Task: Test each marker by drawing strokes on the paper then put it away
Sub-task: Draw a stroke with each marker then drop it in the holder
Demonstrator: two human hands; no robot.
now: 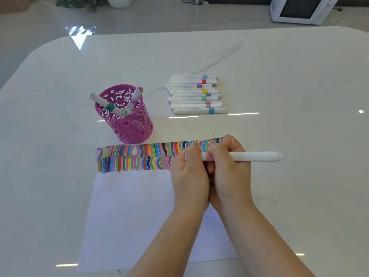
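Both of our hands meet over the upper right part of the paper (129, 212), pressed side by side. Our right hand (229, 168) curls its fingers round a white marker (253, 156) with a pink band, gripping it just beside the band. The long barrel sticks out level to the right, past the paper's edge and above the bare surface (299, 86). Our left hand (189, 172) is closed round the marker's left end and hides it, so we cannot tell whether the cap is on or off.

Two rows of short coloured strokes (139, 154) run along the far edge of the paper. The upper row reaches as far as our hands, and the lower row ends at our left hand. The rest of the sheet is plain white.

Just beyond the paper's far edge, to the left, stands a pink cut-out holder (127, 124). A green-ended marker (99, 99) and a pink-ended marker (135, 94) lean in it. Farther back and to the right, a row of white markers (196, 94) with coloured bands lies side by side on the surface, well apart from the holder.

On the floor beyond the surface sits a white appliance (299, 9) at the far right and a white plant pot (119, 1) at the far left.
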